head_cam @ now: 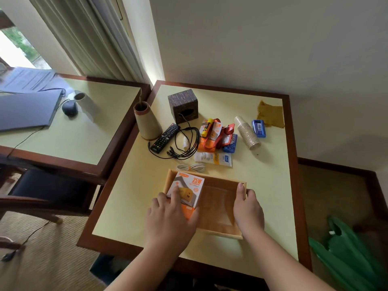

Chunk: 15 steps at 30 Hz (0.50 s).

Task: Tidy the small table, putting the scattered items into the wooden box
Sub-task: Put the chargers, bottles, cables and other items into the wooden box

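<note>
Now left hand (pixel 168 217) grips charger box (pixel 189 189).

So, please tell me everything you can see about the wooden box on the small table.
The wooden box is a shallow, open tray of light wood with thin walls and no visible lid. It lies flat at the near part of the small table. A white and orange charger package rests tilted at its left end, held by the left hand. The right hand grips its right wall. A coiled white cable lies just beyond its far wall.
</note>
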Each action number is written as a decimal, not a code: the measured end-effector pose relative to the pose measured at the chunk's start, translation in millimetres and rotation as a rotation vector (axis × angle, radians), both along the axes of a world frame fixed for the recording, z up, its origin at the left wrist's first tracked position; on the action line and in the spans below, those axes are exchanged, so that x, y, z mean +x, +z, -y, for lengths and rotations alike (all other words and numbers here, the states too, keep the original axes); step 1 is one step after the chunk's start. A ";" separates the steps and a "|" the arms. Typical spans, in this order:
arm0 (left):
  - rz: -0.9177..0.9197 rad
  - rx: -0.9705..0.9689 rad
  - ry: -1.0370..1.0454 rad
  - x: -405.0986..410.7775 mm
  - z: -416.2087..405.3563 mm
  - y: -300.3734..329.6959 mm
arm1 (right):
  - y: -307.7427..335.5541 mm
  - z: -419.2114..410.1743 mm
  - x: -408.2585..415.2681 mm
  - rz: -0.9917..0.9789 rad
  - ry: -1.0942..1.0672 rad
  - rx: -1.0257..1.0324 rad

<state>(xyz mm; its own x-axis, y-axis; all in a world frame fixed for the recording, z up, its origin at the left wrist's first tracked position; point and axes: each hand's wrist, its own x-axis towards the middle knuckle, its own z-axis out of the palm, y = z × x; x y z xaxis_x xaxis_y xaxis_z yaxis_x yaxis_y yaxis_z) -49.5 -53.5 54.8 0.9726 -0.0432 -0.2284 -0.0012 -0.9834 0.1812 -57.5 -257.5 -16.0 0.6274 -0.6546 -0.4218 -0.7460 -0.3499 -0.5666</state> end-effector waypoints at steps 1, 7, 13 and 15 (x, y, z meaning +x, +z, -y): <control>0.005 -0.001 0.003 -0.2 1.0 0.0 | -0.1 0.2 -0.2 -0.001 0.003 -0.002; 0.050 -0.040 -0.009 -11.6 -9.2 11.6 | -1.2 1.6 -1.2 0.022 0.020 0.014; 0.059 -0.075 -0.006 -6.2 -12.7 6.0 | -1.1 0.3 -0.2 0.017 0.006 0.005; 0.027 -0.007 -0.031 -4.6 -5.8 0.4 | -1.7 0.4 0.7 0.005 0.002 -0.007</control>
